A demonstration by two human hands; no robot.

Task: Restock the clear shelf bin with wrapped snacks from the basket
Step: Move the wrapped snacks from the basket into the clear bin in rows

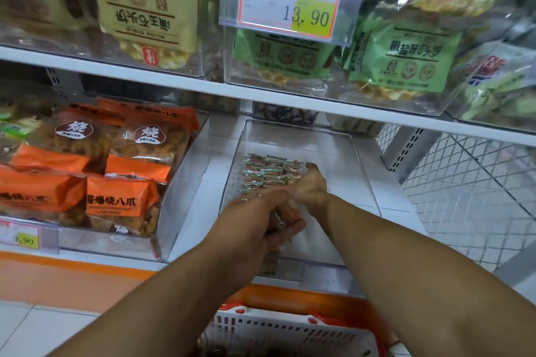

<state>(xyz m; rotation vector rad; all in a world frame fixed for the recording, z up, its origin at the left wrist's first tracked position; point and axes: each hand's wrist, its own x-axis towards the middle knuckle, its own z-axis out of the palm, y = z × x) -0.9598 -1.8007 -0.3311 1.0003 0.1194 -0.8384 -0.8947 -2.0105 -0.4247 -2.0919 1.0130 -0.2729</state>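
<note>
A clear shelf bin (359, 153) stands on the lower shelf at centre. Several small wrapped snacks (266, 172) lie in neat rows on its floor, toward the left. My left hand (255, 220) hovers over the bin's front part, closed around a bunch of wrapped snacks (285, 214). Reaching further in, my right hand (311, 185) rests at the right end of the rows, fingers curled down on the laid snacks; whether it grips one is hidden. The white and red basket (290, 333) sits below my arms at the bottom edge.
A bin of orange snack bags (116, 165) stands left of the clear bin. The upper shelf (203, 84) overhangs, carrying bins of yellow and green cracker bags and a price tag (290, 0). A white wire mesh panel (464, 182) is at right.
</note>
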